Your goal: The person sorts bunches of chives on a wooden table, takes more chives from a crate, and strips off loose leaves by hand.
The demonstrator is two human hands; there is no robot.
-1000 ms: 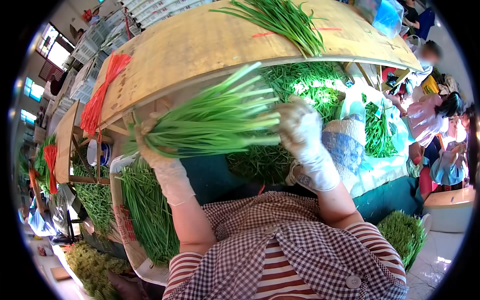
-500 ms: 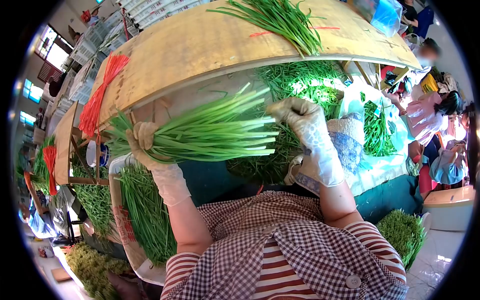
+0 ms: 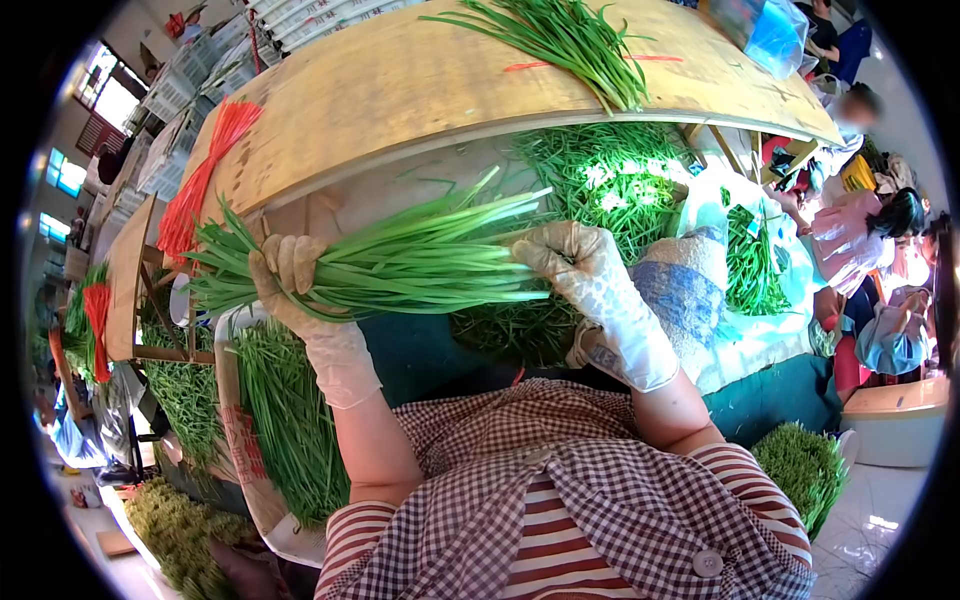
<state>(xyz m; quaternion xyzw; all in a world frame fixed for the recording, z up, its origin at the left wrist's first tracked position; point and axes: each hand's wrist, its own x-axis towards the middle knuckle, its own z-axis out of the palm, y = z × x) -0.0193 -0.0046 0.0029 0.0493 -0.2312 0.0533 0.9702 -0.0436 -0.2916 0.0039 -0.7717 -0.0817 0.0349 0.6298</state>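
A bunch of garlic chives lies sideways in the air before me, leaves to the left and pale stem ends to the right. My gloved left hand is closed round its leafy part. At the stem ends, my gloved right hand has its fingers pinched together on some pale stalks; exactly how many is hidden. Below my left forearm stands a white crate filled with more chives.
The wooden table ahead carries another chive bunch on a red tie, plus a bundle of red ties at its left edge. Heaped greens lie beneath. A woven sack is right; people sit beyond.
My right hand has moved left and slightly down onto the stem ends, its fingers now closing on stalks. The left hand keeps its hold, and the bunch has shifted slightly left.
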